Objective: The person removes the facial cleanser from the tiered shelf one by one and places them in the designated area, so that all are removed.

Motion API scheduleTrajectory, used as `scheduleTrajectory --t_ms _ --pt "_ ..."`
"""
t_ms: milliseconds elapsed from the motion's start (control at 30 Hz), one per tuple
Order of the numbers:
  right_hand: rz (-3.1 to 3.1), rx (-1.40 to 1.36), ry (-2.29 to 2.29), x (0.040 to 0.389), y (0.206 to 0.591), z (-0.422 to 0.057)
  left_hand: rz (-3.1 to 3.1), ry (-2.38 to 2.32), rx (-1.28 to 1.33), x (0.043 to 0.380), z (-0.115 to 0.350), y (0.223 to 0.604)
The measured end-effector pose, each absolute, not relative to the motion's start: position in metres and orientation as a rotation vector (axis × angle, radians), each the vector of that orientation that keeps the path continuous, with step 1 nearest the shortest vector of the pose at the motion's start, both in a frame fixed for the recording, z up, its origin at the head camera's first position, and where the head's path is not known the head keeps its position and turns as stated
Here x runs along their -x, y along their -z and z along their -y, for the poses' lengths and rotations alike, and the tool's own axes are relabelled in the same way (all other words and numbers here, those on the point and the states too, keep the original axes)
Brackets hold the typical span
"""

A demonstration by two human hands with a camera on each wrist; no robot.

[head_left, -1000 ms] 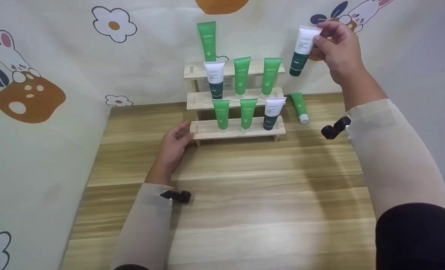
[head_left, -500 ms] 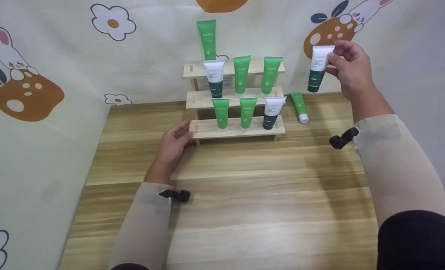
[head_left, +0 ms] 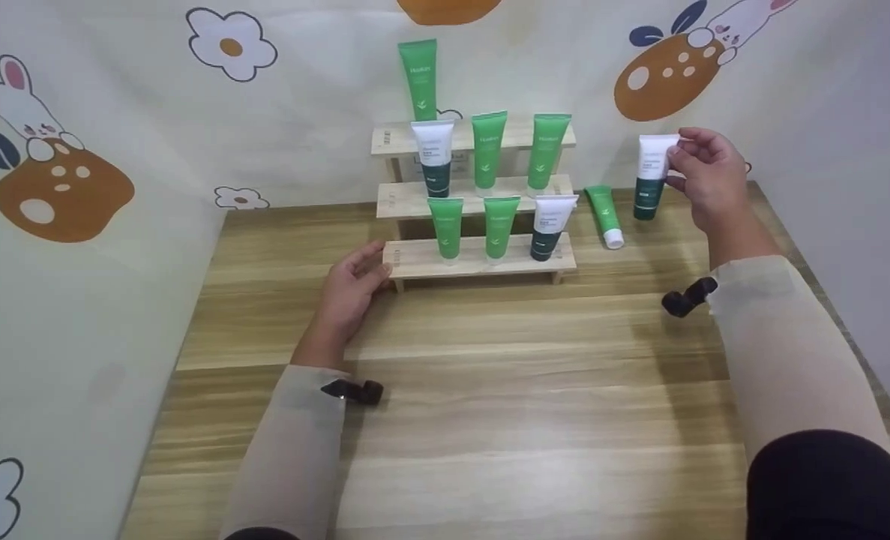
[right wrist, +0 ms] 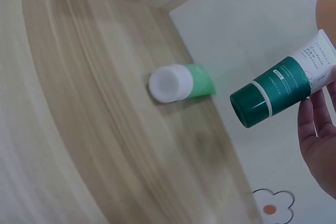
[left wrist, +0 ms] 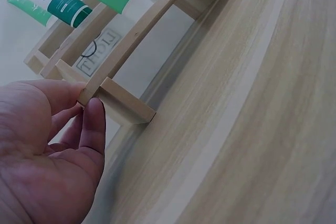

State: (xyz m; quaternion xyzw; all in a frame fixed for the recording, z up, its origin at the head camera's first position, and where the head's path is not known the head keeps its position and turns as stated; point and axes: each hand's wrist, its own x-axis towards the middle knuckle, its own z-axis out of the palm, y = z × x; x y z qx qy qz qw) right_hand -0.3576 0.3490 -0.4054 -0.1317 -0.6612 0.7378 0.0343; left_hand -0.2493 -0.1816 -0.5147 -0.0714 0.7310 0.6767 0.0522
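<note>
My right hand (head_left: 711, 176) pinches a white and dark green squeeze tube (head_left: 653, 178) near its flat top end, cap downward, to the right of the rack. In the right wrist view the held tube (right wrist: 286, 85) shows its dark green cap, with fingertips behind the white part. My left hand (head_left: 349, 289) is at the left end of a three-step wooden display rack (head_left: 411, 259). The left wrist view shows that hand's (left wrist: 58, 150) thumb and finger gripping the corner of the rack's lowest board (left wrist: 142, 32).
Green tubes (head_left: 487, 150) and white and dark green tubes (head_left: 553, 225) stand on the rack: one on the top step, three on each lower step. A green tube (head_left: 603, 214) with a white cap lies on the wooden table (head_left: 489, 360) right of the rack. Patterned cloth (head_left: 302, 112) hangs behind.
My right hand has brought the white and dark green tube down and to the right, from beside the top step to near the table's back edge. The left hand stays on the rack.
</note>
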Motion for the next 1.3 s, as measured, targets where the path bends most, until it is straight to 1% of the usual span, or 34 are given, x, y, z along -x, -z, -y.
scheduleTrajectory --t_ms 333,700,1033,1300 --pt "2.141 0.501 -2.239 0.362 0.435 -0.360 -2.247 -2.054 0.197 0.249 0.182 0.515" --pt "2.116 0.555 -2.251 0.370 0.456 -0.360 -2.178 -2.129 0.202 0.250 0.180 0.516" --pt "2.299 0.821 -2.149 0.383 0.471 -0.359 -2.177 -2.116 0.214 0.252 0.179 0.515" --pt "2.348 0.897 -2.075 0.388 0.476 -0.360 -2.141 -2.160 0.192 0.251 0.181 0.517"
